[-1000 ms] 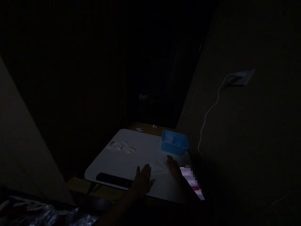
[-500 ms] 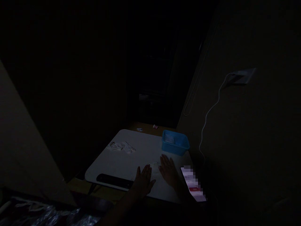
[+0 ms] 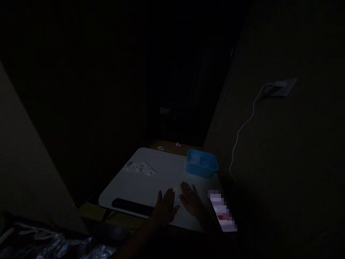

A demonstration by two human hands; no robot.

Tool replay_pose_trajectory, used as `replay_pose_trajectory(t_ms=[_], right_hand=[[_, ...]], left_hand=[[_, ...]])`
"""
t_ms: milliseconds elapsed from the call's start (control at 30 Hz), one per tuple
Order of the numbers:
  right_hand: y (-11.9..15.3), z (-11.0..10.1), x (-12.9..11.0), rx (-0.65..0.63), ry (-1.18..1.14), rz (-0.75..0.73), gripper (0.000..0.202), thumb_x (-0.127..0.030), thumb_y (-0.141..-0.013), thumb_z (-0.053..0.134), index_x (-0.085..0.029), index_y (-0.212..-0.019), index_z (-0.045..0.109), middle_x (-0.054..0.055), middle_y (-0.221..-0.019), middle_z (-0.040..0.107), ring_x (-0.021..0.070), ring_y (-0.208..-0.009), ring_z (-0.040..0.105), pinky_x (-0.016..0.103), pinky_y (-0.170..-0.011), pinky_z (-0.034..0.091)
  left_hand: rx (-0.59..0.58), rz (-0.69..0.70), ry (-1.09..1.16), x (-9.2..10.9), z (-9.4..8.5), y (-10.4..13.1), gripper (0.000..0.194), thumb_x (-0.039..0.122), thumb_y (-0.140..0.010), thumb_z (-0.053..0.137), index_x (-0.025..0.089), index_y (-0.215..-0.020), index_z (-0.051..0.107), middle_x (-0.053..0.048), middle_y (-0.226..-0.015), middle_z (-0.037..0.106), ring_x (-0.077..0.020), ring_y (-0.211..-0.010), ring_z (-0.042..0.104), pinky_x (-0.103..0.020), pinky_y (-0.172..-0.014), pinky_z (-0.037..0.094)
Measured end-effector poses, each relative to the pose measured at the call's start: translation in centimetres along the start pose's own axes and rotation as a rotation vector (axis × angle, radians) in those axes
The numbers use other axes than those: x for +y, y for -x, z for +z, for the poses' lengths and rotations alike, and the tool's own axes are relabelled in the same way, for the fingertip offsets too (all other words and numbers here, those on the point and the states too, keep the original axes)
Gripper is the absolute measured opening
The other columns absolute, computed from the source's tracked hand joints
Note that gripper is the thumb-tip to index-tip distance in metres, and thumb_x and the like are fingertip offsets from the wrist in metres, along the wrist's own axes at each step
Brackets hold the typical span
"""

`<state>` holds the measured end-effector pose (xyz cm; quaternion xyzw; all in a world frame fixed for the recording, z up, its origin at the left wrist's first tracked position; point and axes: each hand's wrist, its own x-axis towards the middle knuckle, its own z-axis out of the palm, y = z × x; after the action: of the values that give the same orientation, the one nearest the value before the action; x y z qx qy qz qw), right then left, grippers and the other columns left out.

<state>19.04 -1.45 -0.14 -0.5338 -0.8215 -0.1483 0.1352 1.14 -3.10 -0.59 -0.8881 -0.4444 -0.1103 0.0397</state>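
White cloth (image 3: 177,190) shows between left hand (image 3: 165,207) and right hand (image 3: 191,199), both open and flat; uneven dragging could wrinkle it.

Lower centre: open passage across tabletop (image 3: 169,167) between crumpled white cloth (image 3: 139,167), left, and blue basket (image 3: 199,170), right; left hand (image 3: 165,207) obstructs near side.

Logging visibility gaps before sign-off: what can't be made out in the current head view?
- Flat white item beside left hand: head view, partly covered by right hand.
- Bright rectangular screen: head view, content partly masked by pixelation.
- Pale item in blue rectangular plastic basket: head view, too dark to identify.
- Crinkled silvery material: head view, cut off by bottom edge.
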Motion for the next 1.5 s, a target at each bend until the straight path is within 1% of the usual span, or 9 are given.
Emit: replay_pose_trajectory(t_ms=[133, 233, 433, 667, 900, 1000, 1133, 1300, 1500], right_hand=[[0.4, 0.3, -0.3, -0.019, -0.004, 0.021, 0.044, -0.037, -0.089, 0.024, -0.019, -0.127, 0.036, 0.007, -0.13, 0.039, 0.0182, -0.122, 0.032, 0.043, -0.1, 0.02], [-0.5, -0.4, -0.5, -0.069, -0.004, 0.043, 0.041, -0.035, -0.09, 0.022, -0.022, -0.124, 0.04, 0.007, -0.128, 0.043, 0.0187, -0.119, 0.037, 0.046, -0.098, 0.022], [-0.6, -0.7, -2.3, -0.023, -0.027, -0.08, 0.045, -0.034, -0.09, 0.021, -0.016, -0.131, 0.027, 0.006, -0.135, 0.032, 0.0163, -0.126, 0.023, 0.04, -0.102, 0.019], [-0.9, -0.5, -2.6, -0.145, -0.045, -0.067, 0.044, -0.032, -0.09, 0.016, -0.017, -0.128, 0.035, 0.007, -0.133, 0.036, 0.0181, -0.124, 0.028, 0.042, -0.099, 0.025], [-0.7, -0.1, -3.1, -0.069, -0.049, -0.073, 0.044, -0.032, -0.09, 0.019, -0.016, -0.129, 0.032, 0.007, -0.134, 0.034, 0.0173, -0.125, 0.025, 0.04, -0.1, 0.025], [-0.7, -0.3, -2.6, -0.059, -0.041, -0.045, 0.044, -0.034, -0.09, 0.021, -0.017, -0.129, 0.031, 0.007, -0.133, 0.036, 0.0169, -0.124, 0.028, 0.039, -0.099, 0.026], [-0.3, -0.3, -1.7, 0.003, -0.013, 0.046, 0.047, -0.036, -0.089, 0.022, -0.014, -0.129, 0.031, 0.009, -0.132, 0.037, 0.0183, -0.124, 0.027, 0.041, -0.102, 0.019], [-0.2, 0.5, -0.4, -0.079, -0.023, 0.045, 0.046, -0.037, -0.089, 0.022, -0.015, -0.127, 0.035, 0.009, -0.131, 0.038, 0.018, -0.121, 0.033, 0.039, -0.099, 0.024], [0.4, 0.5, 1.1, -0.027, 0.01, 0.131, 0.048, -0.037, -0.088, 0.023, -0.013, -0.128, 0.034, 0.01, -0.132, 0.036, 0.0197, -0.123, 0.029, 0.042, -0.1, 0.021]], left_hand=[[0.014, -0.001, -0.008, 0.1, -0.2, 0.1, 0.058, 0.047, -0.087, 0.012, 0.013, -0.129, 0.033, -0.014, -0.135, 0.031, -0.025, -0.124, 0.027, -0.05, -0.098, 0.019], [-0.013, -0.017, 0.004, 0.3, -0.8, 0.1, 0.057, 0.046, -0.088, 0.012, 0.013, -0.128, 0.034, -0.013, -0.135, 0.029, -0.0254, -0.124, 0.026, -0.051, -0.098, 0.019], [-0.078, -0.005, 0.029, 0.3, -1.4, 0.1, 0.056, 0.046, -0.087, 0.015, 0.012, -0.129, 0.033, -0.014, -0.135, 0.029, -0.0269, -0.125, 0.024, -0.054, -0.097, 0.017], [-0.088, -0.003, 0.055, 0.3, -1.6, 0.0, 0.058, 0.045, -0.087, 0.013, 0.01, -0.129, 0.032, -0.016, -0.135, 0.028, -0.027, -0.125, 0.023, -0.055, -0.097, 0.017], [-0.079, 0.005, 0.015, 0.3, -1.2, 0.0, 0.056, 0.046, -0.086, 0.017, 0.013, -0.129, 0.034, -0.015, -0.135, 0.031, -0.0271, -0.125, 0.025, -0.053, -0.097, 0.018], [-0.058, 0.006, 0.012, 0.1, -0.7, 0.0, 0.057, 0.046, -0.087, 0.015, 0.013, -0.129, 0.033, -0.015, -0.135, 0.03, -0.0273, -0.125, 0.024, -0.053, -0.097, 0.017], [-0.021, -0.004, 0.017, 0.1, -0.5, 0.0, 0.058, 0.046, -0.087, 0.011, 0.012, -0.129, 0.033, -0.014, -0.135, 0.03, -0.0268, -0.125, 0.025, -0.052, -0.097, 0.016], [-0.01, -0.006, 0.014, 0.2, -0.6, 0.1, 0.059, 0.046, -0.087, 0.009, 0.012, -0.129, 0.034, -0.013, -0.135, 0.03, -0.0249, -0.125, 0.025, -0.05, -0.098, 0.016], [-0.045, -0.014, 0.024, 0.3, -0.8, 0.0, 0.059, 0.047, -0.087, 0.009, 0.012, -0.129, 0.033, -0.014, -0.136, 0.028, -0.0248, -0.126, 0.024, -0.051, -0.098, 0.016]])
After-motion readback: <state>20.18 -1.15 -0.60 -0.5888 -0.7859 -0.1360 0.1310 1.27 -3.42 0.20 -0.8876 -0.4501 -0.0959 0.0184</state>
